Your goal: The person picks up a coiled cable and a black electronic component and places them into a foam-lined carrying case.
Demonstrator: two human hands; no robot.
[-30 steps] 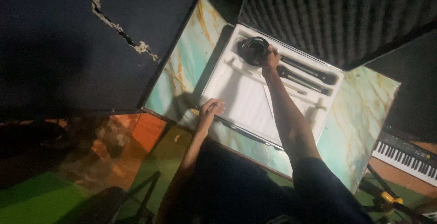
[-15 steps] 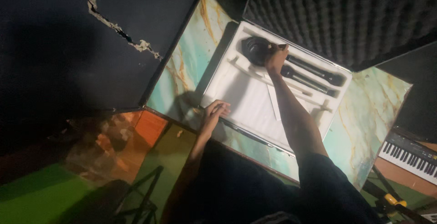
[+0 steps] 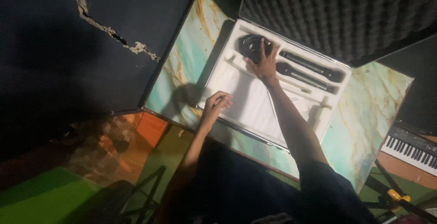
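Open case point(image 3: 255, 110) lies flat on a marbled green surface point(image 3: 368, 115), its foam-lined lid point(image 3: 327, 10) propped up behind so the white tray is reachable from above. Right hand point(image 3: 263, 62) reaches to the tray's far corner, fingers spread and pressing down on a coiled black cable point(image 3: 250, 46) sitting in its own recess there; looks like it is seating or gripping the coil, cannot tell which. Left hand point(image 3: 216, 105) sits at the near edge of the case, fingers curled and pinched on the rim, probably steadying the case while the other arm stretches over it. Two black mics point(image 3: 307, 71) lie side by side in slots just right of the cable, untouched. Big flat white panel fills the tray's middle. Keyboard point(image 3: 409, 149) off at the right edge, well apart. Room is dark; cracked dark wall at left.
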